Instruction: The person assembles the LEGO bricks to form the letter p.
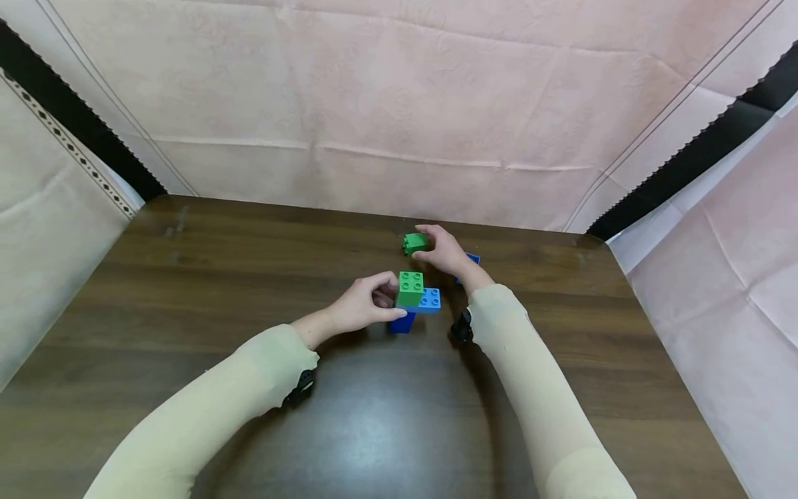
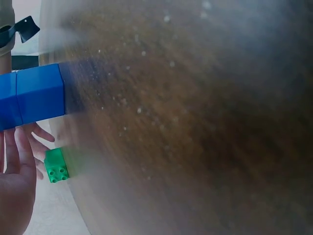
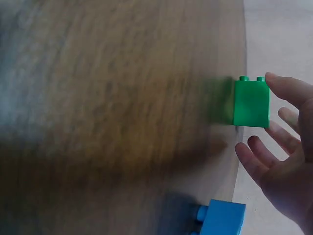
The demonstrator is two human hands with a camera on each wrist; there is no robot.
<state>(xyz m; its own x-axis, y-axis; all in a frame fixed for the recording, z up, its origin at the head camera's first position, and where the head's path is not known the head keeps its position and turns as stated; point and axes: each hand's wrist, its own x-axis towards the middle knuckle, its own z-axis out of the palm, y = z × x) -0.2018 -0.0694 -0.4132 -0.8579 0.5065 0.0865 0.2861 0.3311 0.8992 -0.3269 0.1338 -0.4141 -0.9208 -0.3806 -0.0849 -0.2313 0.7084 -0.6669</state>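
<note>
Pinches block stack (image 1: 414, 296) with left hand (image 1: 358, 303), likely steadying; spreads right hand (image 1: 444, 251), unclenched, around green block (image 1: 414, 242) near far edge of table (image 1: 262, 256).

Lone brick (image 1: 414, 243) behind brick stack (image 1: 411, 294); second brick (image 1: 474, 258) right of both.

**Itemised Count on Inspection**

The count recorded one stacked green brick (image 1: 410, 290) and one separate green brick (image 1: 414, 242), making two green. Blue came to three: one light blue brick (image 1: 431, 299), one dark blue brick (image 1: 402, 324) and one separate blue brick (image 1: 474, 258). Bricks visible therefore totalled five, three of them in a single stack (image 1: 410, 294). Hidden portions of the stack went uncounted. Hands numbered two: one left hand (image 1: 358, 305), one right hand (image 1: 445, 254). Also recorded were two pale sleeves (image 1: 231, 391), two dark wrist devices (image 1: 463, 327), two black bands (image 1: 75, 121) and one table (image 1: 249, 256).
</note>
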